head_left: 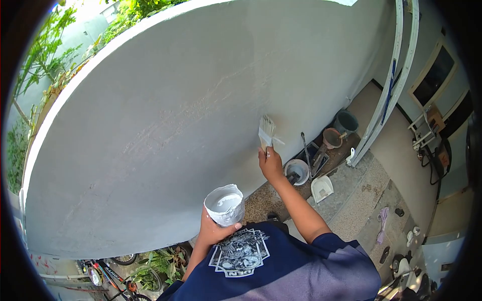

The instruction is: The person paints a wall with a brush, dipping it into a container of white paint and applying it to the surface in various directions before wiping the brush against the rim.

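My right hand is closed around the handle of a paintbrush, its paint-coated bristles pointing up and overlapping the wall in this view. In front of my chest, my left hand grips a paint-smeared cup from below and the side. White paint shows inside the cup, and its rim is uneven and crusted. Before me stretches a grey-white wall, with a rough, scratched band running diagonally across its middle.
At the wall's foot on the right stand a white bucket, a dark bucket and a white dustpan. A metal ladder rises on the right. Potted plants and a bicycle are at lower left.
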The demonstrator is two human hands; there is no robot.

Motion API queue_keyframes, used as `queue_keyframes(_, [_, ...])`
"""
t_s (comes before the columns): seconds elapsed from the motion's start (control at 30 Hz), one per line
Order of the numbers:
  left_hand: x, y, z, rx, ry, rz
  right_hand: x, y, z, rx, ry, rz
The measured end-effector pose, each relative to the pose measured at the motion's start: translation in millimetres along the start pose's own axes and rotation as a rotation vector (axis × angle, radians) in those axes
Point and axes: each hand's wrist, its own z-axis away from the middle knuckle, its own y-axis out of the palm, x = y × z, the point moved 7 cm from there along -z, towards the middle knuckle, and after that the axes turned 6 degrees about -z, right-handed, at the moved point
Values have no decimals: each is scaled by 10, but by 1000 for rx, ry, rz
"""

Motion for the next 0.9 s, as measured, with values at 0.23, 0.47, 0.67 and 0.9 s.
queue_keyframes(0.23, [30,149,-97,77,33,4,-861,-37,709,245,284,146])
queue_keyframes(0.47, [101,88,-128,15,5,14,365,-1204,-400,425,180,359])
queue_keyframes(0.67, [124,74,-213,28,66,44,2084,-2200,-895,-65,-115,-89])
queue_keyframes(0.9, [26,71,-295,44,101,84,1207,-1156,-544,-13,-93,72])
